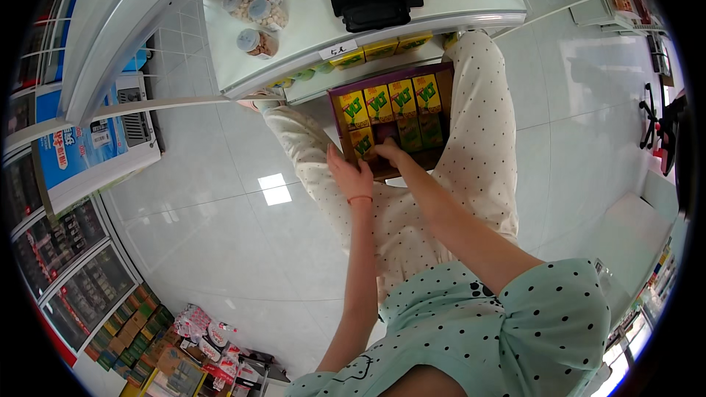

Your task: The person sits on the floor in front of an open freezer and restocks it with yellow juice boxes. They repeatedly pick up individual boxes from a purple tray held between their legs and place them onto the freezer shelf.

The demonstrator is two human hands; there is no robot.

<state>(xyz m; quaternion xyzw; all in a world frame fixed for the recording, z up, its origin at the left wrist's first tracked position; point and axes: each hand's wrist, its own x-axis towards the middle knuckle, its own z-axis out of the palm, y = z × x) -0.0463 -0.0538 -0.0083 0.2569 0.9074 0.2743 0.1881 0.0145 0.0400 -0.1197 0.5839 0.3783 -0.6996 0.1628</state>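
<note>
A shallow purple-and-brown cardboard tray rests on my lap between my knees. Yellow drink cartons with green lettering stand in its far row, and another yellow carton is at its near left corner. Darker green cartons sit at the near right. My left hand is against the tray's left near corner, fingers apart, palm facing right. My right hand reaches into the gap between the near-left carton and the green ones; its fingertips are partly hidden, so whether they grip anything is unclear.
Ahead is a white shelf unit with lidded plastic jars and a black device. More yellow cartons stand on its lower shelf behind a price tag. A blue-and-white box is at left; stacked goods lie lower left.
</note>
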